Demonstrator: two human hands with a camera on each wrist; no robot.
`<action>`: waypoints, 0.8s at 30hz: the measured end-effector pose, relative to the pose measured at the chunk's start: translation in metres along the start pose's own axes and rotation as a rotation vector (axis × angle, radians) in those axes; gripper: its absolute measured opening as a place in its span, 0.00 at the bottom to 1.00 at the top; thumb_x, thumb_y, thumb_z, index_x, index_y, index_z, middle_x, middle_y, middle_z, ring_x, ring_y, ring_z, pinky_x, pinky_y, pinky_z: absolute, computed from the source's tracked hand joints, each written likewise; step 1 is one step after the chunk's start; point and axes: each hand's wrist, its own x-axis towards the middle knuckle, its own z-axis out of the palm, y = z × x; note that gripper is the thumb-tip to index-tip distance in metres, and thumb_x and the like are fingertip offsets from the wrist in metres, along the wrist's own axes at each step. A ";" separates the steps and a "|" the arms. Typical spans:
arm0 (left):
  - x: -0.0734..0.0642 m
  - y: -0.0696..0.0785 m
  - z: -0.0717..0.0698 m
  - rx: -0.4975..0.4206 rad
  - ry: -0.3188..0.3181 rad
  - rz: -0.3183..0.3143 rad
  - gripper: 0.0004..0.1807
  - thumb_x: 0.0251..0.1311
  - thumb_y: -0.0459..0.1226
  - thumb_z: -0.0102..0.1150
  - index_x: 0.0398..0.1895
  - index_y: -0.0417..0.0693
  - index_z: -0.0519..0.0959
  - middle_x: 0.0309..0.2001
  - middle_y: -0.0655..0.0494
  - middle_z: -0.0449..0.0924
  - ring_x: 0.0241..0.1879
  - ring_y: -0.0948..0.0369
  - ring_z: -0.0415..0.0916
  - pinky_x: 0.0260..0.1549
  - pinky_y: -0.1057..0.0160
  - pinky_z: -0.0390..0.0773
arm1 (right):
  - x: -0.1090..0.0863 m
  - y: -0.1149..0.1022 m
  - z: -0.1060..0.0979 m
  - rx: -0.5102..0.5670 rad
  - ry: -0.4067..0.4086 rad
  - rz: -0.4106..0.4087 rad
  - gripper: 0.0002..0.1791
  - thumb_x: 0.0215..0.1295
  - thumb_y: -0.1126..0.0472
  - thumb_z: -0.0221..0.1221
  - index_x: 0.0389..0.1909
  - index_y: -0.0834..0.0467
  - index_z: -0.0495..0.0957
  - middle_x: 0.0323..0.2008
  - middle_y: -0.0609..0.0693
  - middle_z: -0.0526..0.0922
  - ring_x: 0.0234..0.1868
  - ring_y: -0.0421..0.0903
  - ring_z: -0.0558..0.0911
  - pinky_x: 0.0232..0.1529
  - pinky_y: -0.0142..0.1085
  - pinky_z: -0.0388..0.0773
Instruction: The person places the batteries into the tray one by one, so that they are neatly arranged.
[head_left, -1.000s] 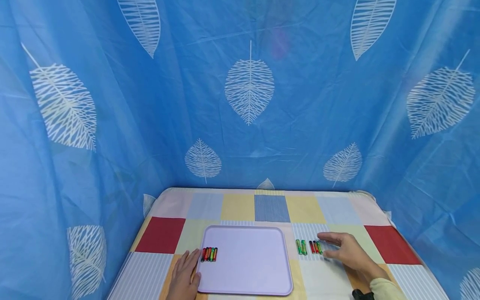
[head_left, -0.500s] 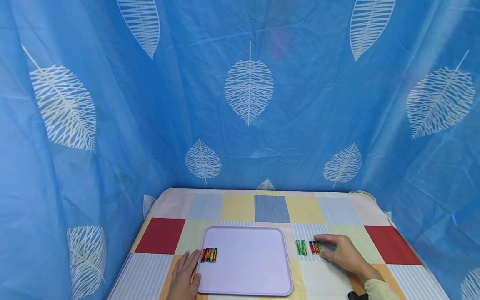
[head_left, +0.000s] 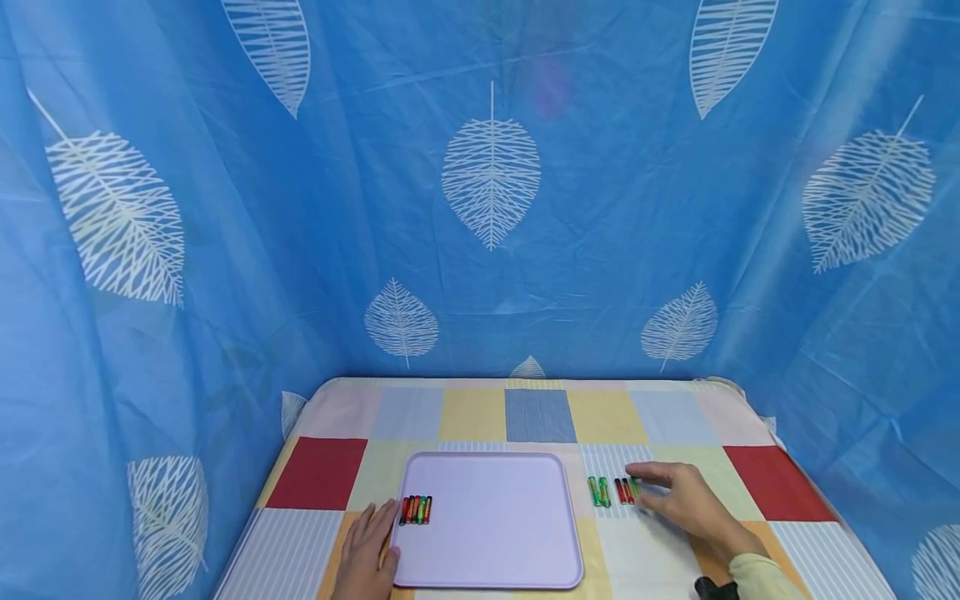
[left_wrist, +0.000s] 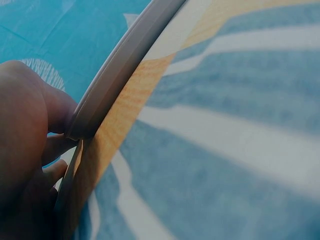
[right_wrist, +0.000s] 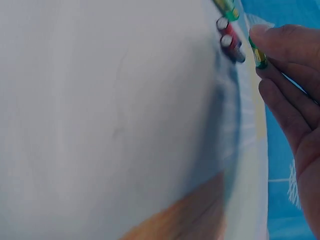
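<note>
My right hand is at the right of the tray, over a short row on the cloth. Its thumb and fingers pinch a slim green battery, upright in the right wrist view. Just left of it lie two red batteries with black ends, then two larger green batteries. On the lilac tray, a tight row of several red and green batteries lies by the left rim. My left hand rests along that rim, fingers extended; in the left wrist view its fingers touch the tray's outer edge.
A patchwork cloth covers the table. Blue curtains with white leaf prints close off the back and both sides. A dark band is at my right wrist, below the pale sleeve.
My right hand has moved a little left, and its thumb and fingers have come together on the green battery. The left hand stays at the tray. The head view has shifted slightly.
</note>
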 end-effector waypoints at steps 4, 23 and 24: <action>0.000 0.000 0.000 -0.009 0.000 0.002 0.37 0.65 0.26 0.61 0.80 0.34 0.70 0.80 0.35 0.70 0.83 0.31 0.52 0.82 0.26 0.42 | 0.002 -0.012 0.004 0.008 0.010 -0.072 0.26 0.59 0.66 0.78 0.61 0.56 0.89 0.60 0.53 0.91 0.61 0.56 0.90 0.63 0.51 0.89; 0.000 -0.004 0.001 -0.014 0.025 0.043 0.37 0.62 0.25 0.61 0.78 0.33 0.72 0.78 0.34 0.72 0.81 0.30 0.54 0.80 0.26 0.45 | 0.020 -0.090 0.083 0.136 -0.042 -0.337 0.24 0.61 0.67 0.77 0.59 0.61 0.89 0.57 0.52 0.92 0.58 0.55 0.91 0.61 0.45 0.90; 0.000 -0.003 0.000 -0.015 0.017 0.034 0.37 0.62 0.26 0.61 0.78 0.33 0.71 0.78 0.34 0.72 0.81 0.30 0.54 0.80 0.25 0.44 | 0.021 -0.094 0.088 0.146 -0.048 -0.345 0.23 0.61 0.67 0.77 0.59 0.62 0.89 0.57 0.52 0.92 0.58 0.55 0.91 0.61 0.45 0.90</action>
